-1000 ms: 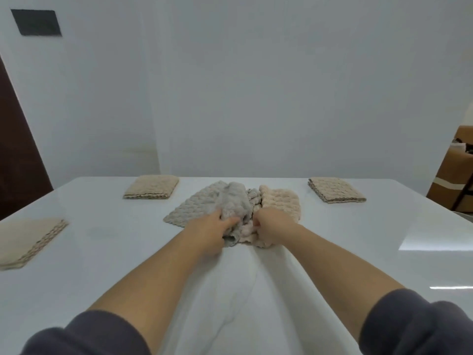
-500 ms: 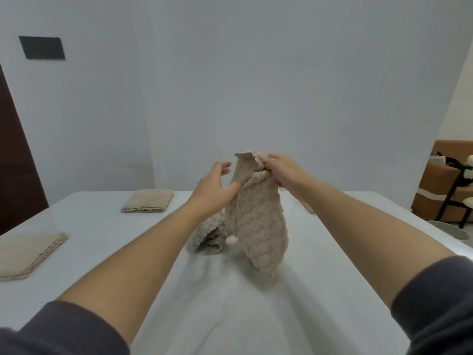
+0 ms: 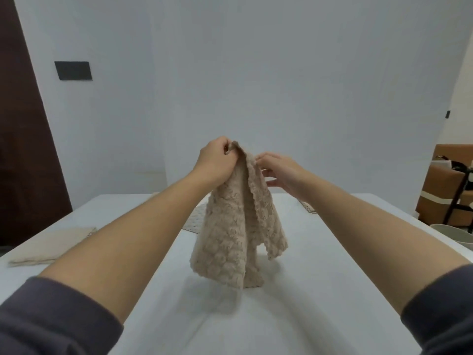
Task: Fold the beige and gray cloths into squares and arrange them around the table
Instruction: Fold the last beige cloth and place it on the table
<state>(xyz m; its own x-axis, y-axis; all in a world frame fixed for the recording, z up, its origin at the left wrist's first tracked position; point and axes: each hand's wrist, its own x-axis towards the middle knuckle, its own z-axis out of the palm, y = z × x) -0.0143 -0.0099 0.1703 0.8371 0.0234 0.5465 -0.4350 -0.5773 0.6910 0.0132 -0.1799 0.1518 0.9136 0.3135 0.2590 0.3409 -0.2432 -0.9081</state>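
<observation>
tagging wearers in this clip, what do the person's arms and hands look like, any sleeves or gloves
Dark charcoal-grey long sleeves, plain and unmarked, cover both arms; the left sleeve and right sleeve end well short of the wrists, leaving the forearms bare. The left hand and right hand are bare too: no gloves, rings or watch show.

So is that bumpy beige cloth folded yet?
Not folded. The bumpy beige knitted cloth hangs loose in crumpled drapes, its top held by the left grip and right grip over the white table.

Above mid table [image 3: 332, 252], hanging cloth [image 3: 238, 234] pinched atop between left hand [image 3: 215, 160] and right hand [image 3: 281, 170]; folded cloth [image 3: 51, 244] at left edge; flat cloth [image 3: 195, 219] behind; second folded cloth [image 3: 308, 207] far right.
</observation>
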